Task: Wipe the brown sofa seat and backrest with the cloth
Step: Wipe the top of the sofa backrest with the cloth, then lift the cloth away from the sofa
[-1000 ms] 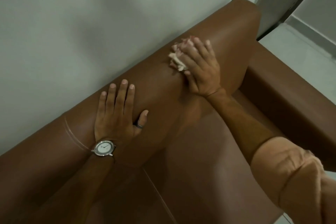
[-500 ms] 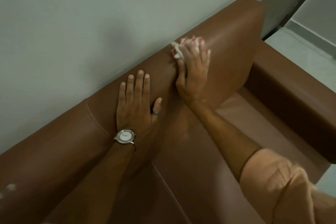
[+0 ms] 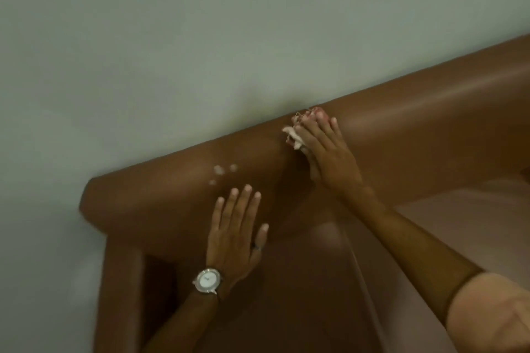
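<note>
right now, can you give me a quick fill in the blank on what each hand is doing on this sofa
1. The crumpled pink-and-white cloth is pressed to the brown leather sofa backrest by the ____ hand.
2. The left hand lies flat and wears a silver ____ at the wrist.
3. Small ____ spots sit on the backrest beyond the left fingers.

Missing words: right; watch; white

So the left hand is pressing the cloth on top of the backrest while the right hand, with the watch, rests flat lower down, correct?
Not quite: the hands are swapped. In the head view the right hand presses the cloth on top of the backrest, while the left hand, with the watch, rests flat lower down.
</note>
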